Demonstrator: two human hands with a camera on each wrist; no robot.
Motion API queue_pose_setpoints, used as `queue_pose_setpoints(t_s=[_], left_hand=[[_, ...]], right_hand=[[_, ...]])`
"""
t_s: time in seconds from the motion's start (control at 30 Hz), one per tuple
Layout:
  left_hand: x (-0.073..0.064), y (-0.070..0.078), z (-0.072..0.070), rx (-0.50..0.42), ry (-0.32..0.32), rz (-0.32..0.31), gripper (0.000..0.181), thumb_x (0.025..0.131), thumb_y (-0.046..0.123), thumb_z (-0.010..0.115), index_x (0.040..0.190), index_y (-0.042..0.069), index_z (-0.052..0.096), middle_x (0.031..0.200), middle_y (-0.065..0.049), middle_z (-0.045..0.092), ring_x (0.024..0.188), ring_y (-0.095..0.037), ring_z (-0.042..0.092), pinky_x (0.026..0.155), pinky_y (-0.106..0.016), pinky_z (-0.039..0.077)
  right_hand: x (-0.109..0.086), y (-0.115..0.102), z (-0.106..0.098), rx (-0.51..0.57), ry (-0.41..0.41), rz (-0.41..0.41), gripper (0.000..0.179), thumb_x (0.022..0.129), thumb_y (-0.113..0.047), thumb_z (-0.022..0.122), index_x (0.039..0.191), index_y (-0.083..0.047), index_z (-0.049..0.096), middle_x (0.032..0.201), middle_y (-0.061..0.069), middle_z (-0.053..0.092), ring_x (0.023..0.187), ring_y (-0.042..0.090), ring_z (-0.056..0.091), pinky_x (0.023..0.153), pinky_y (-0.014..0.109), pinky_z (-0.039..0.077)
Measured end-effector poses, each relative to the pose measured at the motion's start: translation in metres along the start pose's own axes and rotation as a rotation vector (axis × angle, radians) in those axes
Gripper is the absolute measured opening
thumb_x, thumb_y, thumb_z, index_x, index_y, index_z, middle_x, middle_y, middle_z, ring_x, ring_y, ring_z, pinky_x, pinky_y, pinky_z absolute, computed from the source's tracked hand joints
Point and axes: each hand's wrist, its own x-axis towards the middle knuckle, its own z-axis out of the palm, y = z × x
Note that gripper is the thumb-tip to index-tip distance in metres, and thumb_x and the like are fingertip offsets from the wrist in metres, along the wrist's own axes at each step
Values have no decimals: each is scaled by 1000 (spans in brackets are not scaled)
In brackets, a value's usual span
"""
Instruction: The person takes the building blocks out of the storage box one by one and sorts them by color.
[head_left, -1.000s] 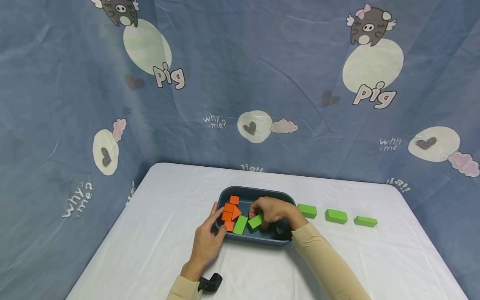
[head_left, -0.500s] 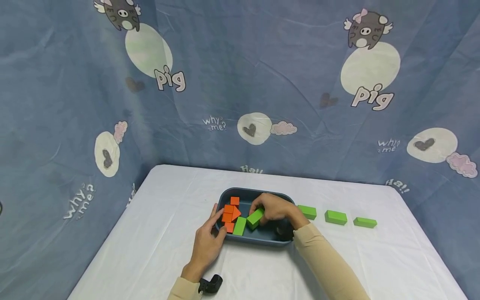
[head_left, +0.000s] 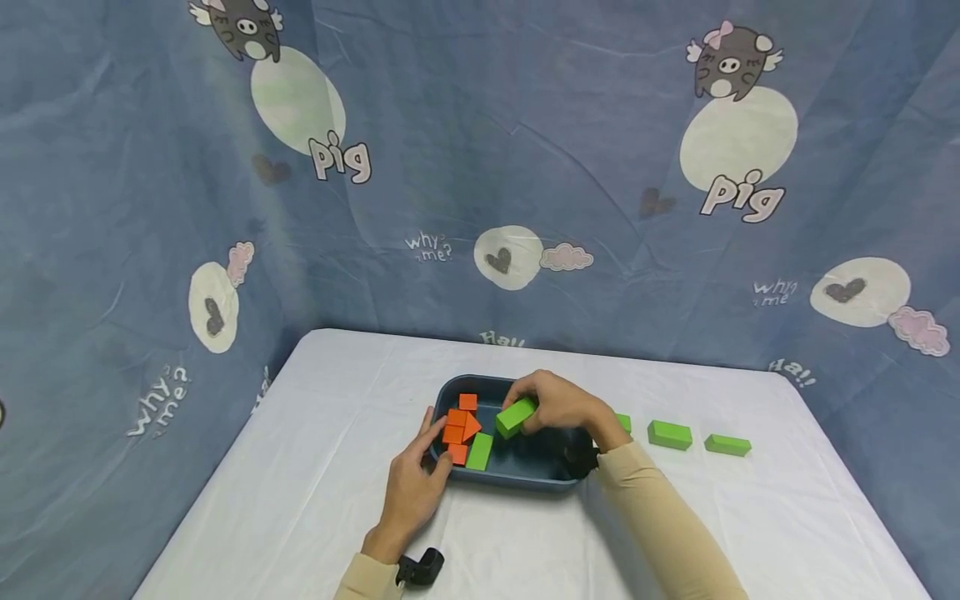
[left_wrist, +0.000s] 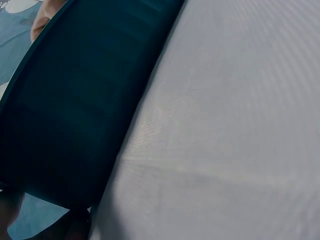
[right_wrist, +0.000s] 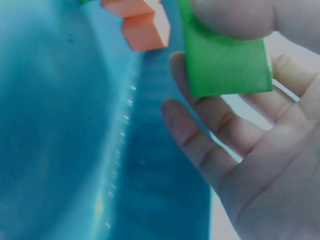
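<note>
A dark blue rectangular bin [head_left: 510, 482] stands on the white-covered table. Just above its inside, my right hand [head_left: 558, 402] pinches a green rectangular block [head_left: 516, 417] between thumb and fingers. The right wrist view shows the green block [right_wrist: 227, 65] under the thumb, with other fingers behind it. My left hand [head_left: 415, 483] rests against the bin's left end, fingers extended along the wall and thumb at the front corner. Another green block [head_left: 480, 452] lies in the bin, right of several orange blocks [head_left: 454, 426]. Little of the left hand shows in the left wrist view.
To the right of the bin, green blocks form a row: one [head_left: 622, 422] partly behind my right wrist, a second [head_left: 670, 435] and a third [head_left: 727, 445]. A blue patterned cloth [head_left: 420, 183] hangs behind the white-covered table [head_left: 337, 417].
My right hand has lifted the green block up from the bin's floor, moving slightly away from me. The left hand stays in place at the bin's left end.
</note>
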Motion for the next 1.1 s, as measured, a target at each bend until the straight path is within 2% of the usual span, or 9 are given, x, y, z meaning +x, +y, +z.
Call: queue_pose_setpoints(t_s=[0.17,0.43,0.6,0.73,0.97,1.1], left_hand=[[0,1,1,2,9,0,55,88,2,67,143,4,59,157,-9,42,139,-24,47,95,-47,52],[-1,0,3,7,15,-12,56,88,3,67,143,5,59,158,-8,42,137,-23,48,88,-39,54],[-1,-1,3,12,26,-19,55,88,2,67,142,6,60,157,-8,43,138,-23,48,92,-44,53],[0,1,4,14,23,-36,55,88,3,66,143,7,60,158,-6,42,138,-24,47,94,-47,52],[-1,3,5,24,18,-56,55,89,2,66,143,9,60,158,-4,42,137,-22,50,85,-37,54],[-1,4,7,29,19,-65,55,89,2,65,143,10,60,158,-3,42,136,-23,50,84,-37,54]], right_hand=[[-13,-6,-14,50,80,-4,40,73,7,78,104,-17,78,99,-4,71,83,20,62,76,34,54],[-42,-4,-36,120,168,51,39,75,8,76,107,-14,76,101,3,71,82,24,64,74,35,54],[-62,3,-48,146,225,75,39,75,10,75,109,-10,76,105,6,71,84,26,66,74,35,55],[-82,8,-59,157,276,102,39,76,11,75,109,-8,76,107,10,70,86,28,66,76,34,55],[-119,22,-77,161,357,180,38,76,10,75,110,-7,75,104,13,70,85,28,66,77,33,54],[-140,30,-86,141,398,215,37,76,8,75,111,-5,74,104,13,70,86,28,67,77,33,54]])
